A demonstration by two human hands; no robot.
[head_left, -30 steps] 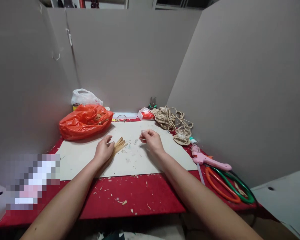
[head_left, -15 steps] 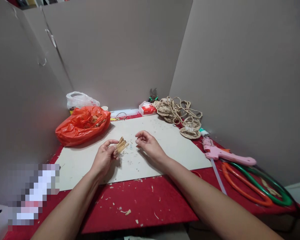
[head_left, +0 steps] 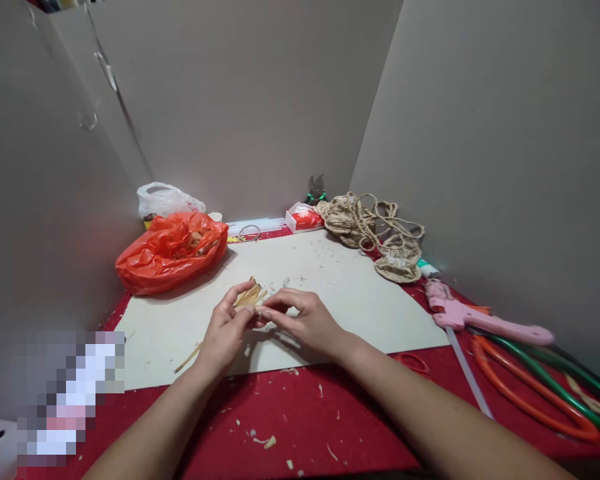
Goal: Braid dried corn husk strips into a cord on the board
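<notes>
Pinching the strips (head_left: 250,295) over the board (head_left: 360,300), the left hand (head_left: 225,330) grips narrowly while the right hand (head_left: 305,320) nips their base, so a slack pinch could fan them loose.

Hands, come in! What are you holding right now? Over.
Left hand pinching straw strips. Right hand fingers meeting it at the strips. Nothing between them; orange bag off to the left.

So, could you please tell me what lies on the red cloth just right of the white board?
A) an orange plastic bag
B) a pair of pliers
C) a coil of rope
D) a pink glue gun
D: the pink glue gun lies on the red cloth right of the white board, beside the orange and green hoops.
</notes>
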